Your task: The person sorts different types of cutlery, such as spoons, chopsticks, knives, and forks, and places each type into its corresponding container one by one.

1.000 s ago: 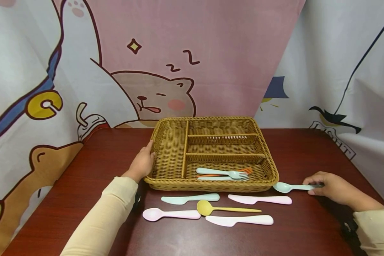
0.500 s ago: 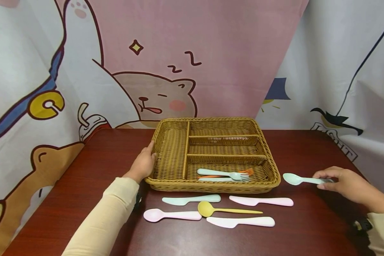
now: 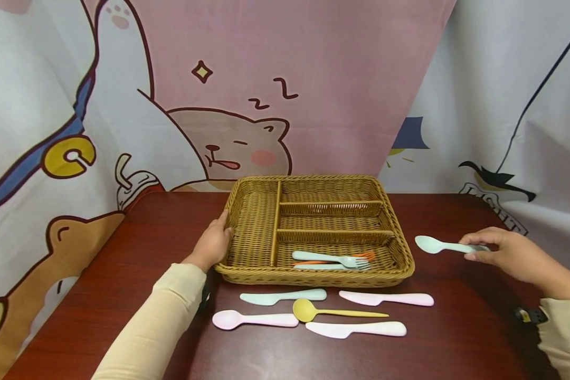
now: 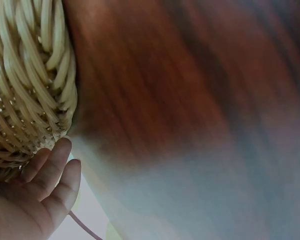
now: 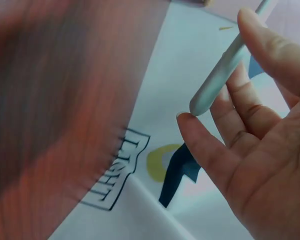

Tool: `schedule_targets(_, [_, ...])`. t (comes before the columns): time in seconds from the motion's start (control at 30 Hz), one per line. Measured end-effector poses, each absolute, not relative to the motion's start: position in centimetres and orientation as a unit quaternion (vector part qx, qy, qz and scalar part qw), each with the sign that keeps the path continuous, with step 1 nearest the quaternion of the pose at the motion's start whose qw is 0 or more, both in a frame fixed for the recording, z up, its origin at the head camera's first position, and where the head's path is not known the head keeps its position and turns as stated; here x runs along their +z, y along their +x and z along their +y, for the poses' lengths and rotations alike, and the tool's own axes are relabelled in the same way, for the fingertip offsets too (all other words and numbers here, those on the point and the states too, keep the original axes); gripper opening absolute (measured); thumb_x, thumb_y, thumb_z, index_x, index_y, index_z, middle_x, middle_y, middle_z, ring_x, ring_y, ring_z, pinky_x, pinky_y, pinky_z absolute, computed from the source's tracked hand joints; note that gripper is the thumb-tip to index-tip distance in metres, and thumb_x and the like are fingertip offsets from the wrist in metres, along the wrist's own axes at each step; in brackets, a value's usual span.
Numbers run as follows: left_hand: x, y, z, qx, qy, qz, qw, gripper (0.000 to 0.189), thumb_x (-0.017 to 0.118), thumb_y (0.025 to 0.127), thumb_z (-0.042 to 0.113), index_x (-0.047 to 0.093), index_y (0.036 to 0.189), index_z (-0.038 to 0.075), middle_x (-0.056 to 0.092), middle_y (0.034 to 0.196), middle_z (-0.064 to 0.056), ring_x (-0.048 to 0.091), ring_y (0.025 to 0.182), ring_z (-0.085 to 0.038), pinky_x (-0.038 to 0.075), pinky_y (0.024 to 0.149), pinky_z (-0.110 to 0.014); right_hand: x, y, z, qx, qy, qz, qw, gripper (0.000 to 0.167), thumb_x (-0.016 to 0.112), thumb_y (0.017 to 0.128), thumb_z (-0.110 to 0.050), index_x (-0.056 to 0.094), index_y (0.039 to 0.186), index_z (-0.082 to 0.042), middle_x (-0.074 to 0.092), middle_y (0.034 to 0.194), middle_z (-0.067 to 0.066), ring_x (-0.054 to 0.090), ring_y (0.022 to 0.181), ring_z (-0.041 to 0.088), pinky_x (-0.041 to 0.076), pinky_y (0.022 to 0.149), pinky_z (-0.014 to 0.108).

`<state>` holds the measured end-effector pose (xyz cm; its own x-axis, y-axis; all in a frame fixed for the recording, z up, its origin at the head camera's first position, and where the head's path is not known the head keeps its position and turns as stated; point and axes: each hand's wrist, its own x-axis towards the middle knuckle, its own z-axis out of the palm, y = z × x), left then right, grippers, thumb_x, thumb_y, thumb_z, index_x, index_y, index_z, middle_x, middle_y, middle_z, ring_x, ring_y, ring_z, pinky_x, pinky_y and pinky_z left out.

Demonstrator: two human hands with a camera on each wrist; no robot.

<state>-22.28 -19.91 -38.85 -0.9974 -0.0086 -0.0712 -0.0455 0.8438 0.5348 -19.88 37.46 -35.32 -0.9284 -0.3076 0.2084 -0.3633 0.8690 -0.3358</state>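
Note:
My right hand pinches the handle of a pale mint spoon above the table, right of the wicker basket. In the right wrist view, thumb and fingers hold the spoon's handle; the bowl is out of that view. My left hand holds the basket's left side, its thumb at the rim and fingers along the outer wall, as the left wrist view shows the fingers. Inside the front compartment lie a mint fork, an orange fork and another pale utensil.
Before the basket lie a mint knife, a pink knife, a yellow spoon, a pink spoon and a white knife. Dividers split the basket. A printed curtain hangs behind the table.
My right hand has lifted the mint spoon from beside the basket's front right corner, first rightward, then up and farther back. My left hand stays on the basket.

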Motion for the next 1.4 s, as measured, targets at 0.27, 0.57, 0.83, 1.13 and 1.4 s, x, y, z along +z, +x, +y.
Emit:
schedule_targets(0.27, [-38.9,-22.2,-19.9,0.278,-0.011,0.96,0.032,0.058,0.035,0.105,0.016,0.009,0.155,0.003,0.029,0.15,-0.029,0.034,0.136,-0.042,0.03,0.111,-0.053,-34.4,-21.0,35.2,0.191,0.175,-0.963,0.074,0.016,0.081,0.077,-0.015,0.075,0.092,-0.015,0.065,0.094,0.004,0.045,0.079,-0.006,0.038,0.063,0.022])
schedule_targets(0.57, [-39.0,-22.3,-19.9,0.277,-0.012,0.96,0.028,0.058,0.036,0.105,0.016,0.01,0.155,0.003,0.03,0.149,-0.029,0.036,0.135,-0.041,0.031,0.11,-0.052,-32.9,-22.3,32.2,0.212,0.173,-0.957,0.097,0.017,0.079,0.08,-0.014,0.075,0.097,-0.013,0.066,0.093,0.007,0.047,0.08,0.001,0.039,0.065,0.024])
schedule_targets(0.83, [-39.1,-22.4,-20.0,0.281,-0.016,0.959,0.033,0.058,0.036,0.105,0.017,0.01,0.156,0.006,0.03,0.149,-0.028,0.036,0.135,-0.041,0.031,0.111,-0.052,-31.6,-23.1,29.0,0.229,0.176,-0.953,0.095,0.02,0.077,0.083,-0.018,0.074,0.101,-0.009,0.062,0.088,0.005,0.047,0.079,0.017,0.039,0.065,0.031])
schedule_targets(1.13, [-38.9,-22.3,-20.1,0.27,-0.012,0.962,0.033,0.058,0.035,0.105,0.016,0.009,0.156,0.004,0.029,0.149,-0.03,0.036,0.135,-0.042,0.031,0.11,-0.053,-30.7,-24.6,25.8,0.249,0.18,-0.95,0.057,0.021,0.072,0.088,-0.017,0.073,0.106,-0.006,0.063,0.096,0.013,0.051,0.087,0.026,0.04,0.072,0.038])
schedule_targets(1.4, [-38.8,-22.1,-19.9,0.269,-0.013,0.962,0.037,0.057,0.035,0.106,0.016,0.009,0.156,0.004,0.027,0.15,-0.03,0.036,0.135,-0.043,0.031,0.11,-0.053,-30.8,-26.0,23.5,0.266,0.193,-0.944,0.037,0.021,0.07,0.089,-0.012,0.071,0.108,-0.003,0.063,0.098,0.016,0.051,0.086,0.028,0.041,0.073,0.04])
